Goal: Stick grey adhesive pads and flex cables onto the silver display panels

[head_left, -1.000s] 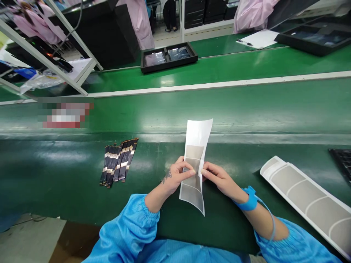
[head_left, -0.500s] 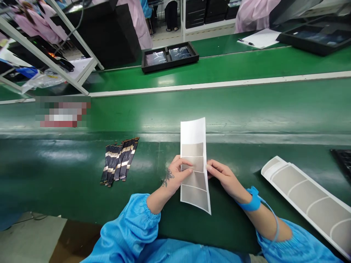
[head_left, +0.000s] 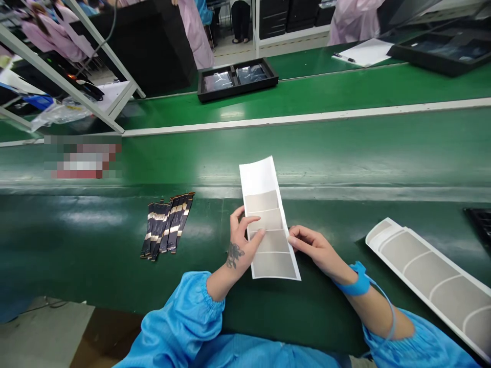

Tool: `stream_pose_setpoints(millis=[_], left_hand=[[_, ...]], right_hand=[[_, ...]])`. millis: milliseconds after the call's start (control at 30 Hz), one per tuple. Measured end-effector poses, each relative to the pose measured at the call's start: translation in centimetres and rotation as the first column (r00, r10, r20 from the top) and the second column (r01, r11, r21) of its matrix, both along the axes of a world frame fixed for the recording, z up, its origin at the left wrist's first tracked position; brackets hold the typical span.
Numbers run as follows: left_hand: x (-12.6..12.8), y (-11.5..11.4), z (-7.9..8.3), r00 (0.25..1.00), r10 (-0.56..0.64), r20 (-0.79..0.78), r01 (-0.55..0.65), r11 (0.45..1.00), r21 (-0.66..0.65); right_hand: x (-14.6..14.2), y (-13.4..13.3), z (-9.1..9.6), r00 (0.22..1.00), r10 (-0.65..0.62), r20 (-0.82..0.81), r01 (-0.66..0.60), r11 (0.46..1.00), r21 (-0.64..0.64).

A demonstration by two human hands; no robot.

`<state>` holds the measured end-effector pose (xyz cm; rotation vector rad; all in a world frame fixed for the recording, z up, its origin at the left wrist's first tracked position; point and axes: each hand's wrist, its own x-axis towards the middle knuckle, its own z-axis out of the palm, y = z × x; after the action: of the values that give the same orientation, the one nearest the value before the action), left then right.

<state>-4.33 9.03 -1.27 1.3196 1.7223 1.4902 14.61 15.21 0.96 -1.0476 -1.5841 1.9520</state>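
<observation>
A green anti-static workbench (head_left: 245, 153) runs across the frame at a garment-clad worker's station, its surface glossy under overhead light and divided by a pale rail (head_left: 307, 118) from a second green belt beyond. On that far belt sit a black tray (head_left: 238, 80) holding two silvery packets, a larger black tray (head_left: 441, 51), and a sheet of white paper (head_left: 364, 52) with a pen on it. A white metal shelf frame (head_left: 57, 66) cuts across the upper left above a crumpled plastic bag (head_left: 59, 113). Co-workers in pink smocks (head_left: 355, 23) stand at the far edge, cut off by the frame.

On the near bench, a person's left hand (head_left: 243, 243), tattooed at the wrist, and right hand (head_left: 312, 250), with a blue wrist strap (head_left: 358, 286), work at a white-backed sheet of grey pads (head_left: 270, 230), which lies between them over the bench. Left fingers spread across its face; right fingertips pinch its edge. Whether its lower end touches the bench cannot be told.

A similar, longer sheet (head_left: 429, 281) lies to the right, and a bundle of flat ribbon cables (head_left: 166, 227) to the left. A black object (head_left: 479, 225) is cut off at the right edge; a pixelated patch (head_left: 82, 156) hides whatever lies on the bench at left.
</observation>
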Motion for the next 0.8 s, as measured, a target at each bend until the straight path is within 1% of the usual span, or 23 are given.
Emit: stream_pose_setpoints(millis=[33, 67, 100, 133, 167, 200, 233, 267, 333, 367, 467, 533, 600, 700, 800], left_hand=[[0.1, -0.3, 0.3, 0.987, 0.04, -0.157, -0.031, 0.998, 0.059], [0.3, -0.5, 0.5, 0.958, 0.047, -0.281, -0.018, 0.994, 0.104], [0.5, -0.8, 0.8, 0.933, 0.003, -0.36, 0.041, 0.992, 0.116], [0.8, -1.1, 1.0, 0.917, -0.085, -0.39, 0.131, 0.987, 0.093], [1.1, -1.3, 1.1, 0.909, -0.195, -0.368, 0.226, 0.973, 0.042], [1.4, -1.5, 1.2, 0.905, -0.3, -0.3, 0.308, 0.951, -0.023], [1.6, -1.6, 1.2, 0.903, -0.381, -0.199, 0.371, 0.925, -0.088], [1.9, -1.6, 1.1, 0.9, -0.428, -0.084, 0.414, 0.898, -0.146], [2.1, -1.6, 1.0, 0.881, -0.454, 0.131, 0.473, 0.852, -0.226], [2.2, -1.5, 0.9, 0.862, -0.457, 0.221, 0.502, 0.83, -0.244], [2.0, -1.3, 0.8, 0.789, -0.443, 0.425, 0.574, 0.778, -0.254], [1.9, -1.2, 0.8, 0.768, -0.433, 0.472, 0.59, 0.766, -0.257], [1.7, -1.1, 0.8, 0.787, -0.439, 0.433, 0.577, 0.773, -0.265], [1.6, -1.1, 0.7, 0.824, -0.455, 0.337, 0.55, 0.784, -0.286], [1.6, -1.0, 0.6, 0.826, -0.455, 0.332, 0.551, 0.773, -0.313]], right_hand=[[0.0, 0.0, -0.2, 1.0, -0.02, -0.001, 0.02, 1.0, 0.006], [0.0, -0.1, -0.3, 1.0, -0.03, -0.006, 0.03, 1.0, 0.005], [-0.1, -0.1, -0.5, 0.999, -0.03, -0.013, 0.03, 1.0, -0.004], [-0.2, -0.2, -0.6, 1.0, -0.021, -0.023, 0.021, 1.0, -0.017], [-0.3, -0.3, -0.7, 0.999, -0.007, -0.034, 0.006, 1.0, -0.029], [-0.4, -0.4, -0.7, 0.999, 0.007, -0.044, -0.008, 0.999, -0.037], [-0.5, -0.5, -0.8, 0.999, 0.016, -0.049, -0.018, 0.999, -0.037], [-0.6, -0.6, -0.8, 0.998, 0.023, -0.051, -0.025, 0.999, -0.036], [-0.8, -0.9, -0.9, 0.998, 0.028, -0.053, -0.03, 0.998, -0.046], [-0.9, -1.0, -0.9, 0.998, 0.03, -0.056, -0.034, 0.998, -0.061], [-1.1, -1.3, -0.9, 0.996, 0.037, -0.077, -0.047, 0.991, -0.127], [-1.2, -1.4, -0.9, 0.996, 0.029, -0.084, -0.042, 0.987, -0.154], [-1.3, -1.5, -0.9, 0.998, 0.019, -0.067, -0.029, 0.988, -0.15], [-1.4, -1.6, -0.8, 0.999, 0.02, -0.028, -0.023, 0.994, -0.105], [-1.5, -1.5, -0.8, 1.0, 0.02, -0.005, -0.02, 0.996, -0.083]])
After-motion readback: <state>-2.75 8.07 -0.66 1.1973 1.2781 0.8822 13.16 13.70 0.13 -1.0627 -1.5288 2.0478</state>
